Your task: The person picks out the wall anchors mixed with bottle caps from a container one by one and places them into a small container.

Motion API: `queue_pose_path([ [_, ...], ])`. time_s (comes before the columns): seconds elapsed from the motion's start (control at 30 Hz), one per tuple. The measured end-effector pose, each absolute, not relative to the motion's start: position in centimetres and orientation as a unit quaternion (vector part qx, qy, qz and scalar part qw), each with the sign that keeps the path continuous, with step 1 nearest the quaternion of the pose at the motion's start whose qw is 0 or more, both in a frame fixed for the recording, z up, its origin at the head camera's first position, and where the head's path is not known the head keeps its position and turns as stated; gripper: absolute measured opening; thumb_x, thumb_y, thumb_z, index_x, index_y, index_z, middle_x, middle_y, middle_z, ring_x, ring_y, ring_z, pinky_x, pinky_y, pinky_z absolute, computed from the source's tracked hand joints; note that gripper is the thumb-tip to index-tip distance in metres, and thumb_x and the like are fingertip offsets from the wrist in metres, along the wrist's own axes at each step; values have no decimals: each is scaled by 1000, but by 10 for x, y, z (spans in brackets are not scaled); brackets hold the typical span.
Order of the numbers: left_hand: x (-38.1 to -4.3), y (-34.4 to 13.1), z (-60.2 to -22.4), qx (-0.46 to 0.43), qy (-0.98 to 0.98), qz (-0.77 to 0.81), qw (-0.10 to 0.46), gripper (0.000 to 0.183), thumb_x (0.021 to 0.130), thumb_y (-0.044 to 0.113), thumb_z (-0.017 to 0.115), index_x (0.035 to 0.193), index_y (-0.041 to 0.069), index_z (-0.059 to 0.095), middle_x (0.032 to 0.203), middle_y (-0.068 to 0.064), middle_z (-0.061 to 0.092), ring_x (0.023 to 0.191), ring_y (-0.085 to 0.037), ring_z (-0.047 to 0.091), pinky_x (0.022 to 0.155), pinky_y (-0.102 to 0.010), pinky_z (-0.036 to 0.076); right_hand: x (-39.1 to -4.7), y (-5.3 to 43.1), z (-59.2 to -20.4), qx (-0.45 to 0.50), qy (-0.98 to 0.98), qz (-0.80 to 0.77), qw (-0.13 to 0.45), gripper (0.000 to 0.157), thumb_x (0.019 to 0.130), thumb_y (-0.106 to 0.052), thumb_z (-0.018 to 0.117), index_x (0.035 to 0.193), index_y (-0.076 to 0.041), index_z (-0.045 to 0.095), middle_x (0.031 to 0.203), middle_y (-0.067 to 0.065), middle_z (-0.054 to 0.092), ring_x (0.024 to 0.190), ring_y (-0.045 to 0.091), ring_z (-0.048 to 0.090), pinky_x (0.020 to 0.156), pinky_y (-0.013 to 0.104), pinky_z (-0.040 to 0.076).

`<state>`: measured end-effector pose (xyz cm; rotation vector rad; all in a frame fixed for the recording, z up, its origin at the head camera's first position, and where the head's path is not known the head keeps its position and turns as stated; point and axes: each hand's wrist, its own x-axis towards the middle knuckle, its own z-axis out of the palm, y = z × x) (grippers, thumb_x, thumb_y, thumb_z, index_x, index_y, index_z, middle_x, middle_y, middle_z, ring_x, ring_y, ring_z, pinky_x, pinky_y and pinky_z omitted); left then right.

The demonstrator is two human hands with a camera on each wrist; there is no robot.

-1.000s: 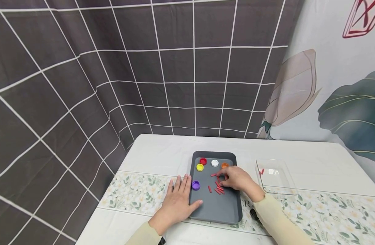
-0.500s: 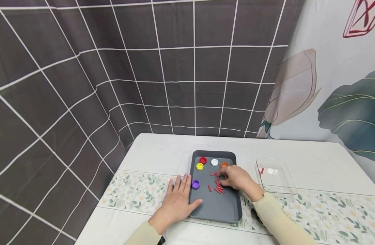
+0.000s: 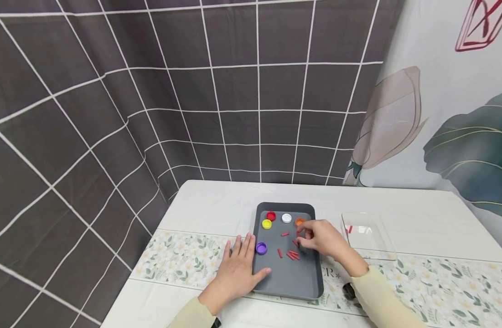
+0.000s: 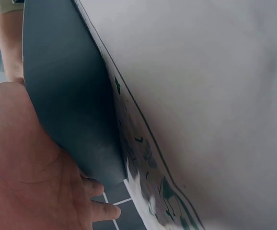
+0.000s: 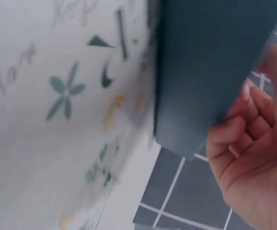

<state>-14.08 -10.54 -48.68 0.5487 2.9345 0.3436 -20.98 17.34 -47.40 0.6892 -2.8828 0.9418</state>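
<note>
A grey tray (image 3: 287, 282) lies on the table with several small red sticks (image 3: 293, 255) scattered in its middle. My left hand (image 3: 236, 269) lies flat at the tray's left rim, fingers straight and spread, the thumb over the near part of the tray. Over the tray's right half, my right hand (image 3: 322, 238) pinches a small red stick (image 3: 297, 234) between curled fingers and thumb. In the right wrist view a blur of red (image 5: 238, 107) shows by the fingertips, partly hidden. A purple cap (image 3: 261, 248) sits inside the tray near the left hand.
Along the tray's far end are a red cap (image 3: 271, 216), yellow cap (image 3: 266, 224), white cap (image 3: 286, 218) and orange cap (image 3: 300, 221). A clear box (image 3: 375, 248) with red sticks (image 3: 350, 229) stands right of the tray. Dark gridded cloth (image 3: 234, 127) hangs behind.
My right hand has drawn slightly up and to the right from the pile, now with a red stick between its fingers. The left hand has stayed put.
</note>
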Motion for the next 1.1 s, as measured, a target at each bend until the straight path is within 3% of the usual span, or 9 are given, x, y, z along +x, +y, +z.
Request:
queue_pose_path([
  [0.17, -140, -105, -486, 184, 973, 118, 69, 94, 98, 67, 47, 162, 4, 19, 168, -14, 19, 154, -41, 14, 121, -63, 8, -202, 192, -466, 226, -899, 370, 49, 15, 86, -12, 78, 99, -6, 76, 64, -13, 52, 55, 0, 44, 51, 21, 39],
  [0.7, -140, -106, -486, 182, 974, 116, 67, 94, 98, 67, 46, 162, 4, 19, 168, -14, 19, 154, -41, 14, 122, -62, 8, -186, 256, -457, 217, -879, 397, 152, 18, 82, 0, 79, 97, -10, 77, 65, -15, 53, 56, 0, 45, 50, 19, 39],
  [1.1, -141, -107, -487, 183, 973, 121, 68, 94, 98, 67, 46, 162, 4, 18, 168, -14, 18, 154, -41, 13, 122, -62, 7, -174, 296, -451, 145, -906, 362, 165, 18, 85, -4, 78, 102, -9, 76, 66, -13, 55, 56, 2, 45, 51, 20, 36],
])
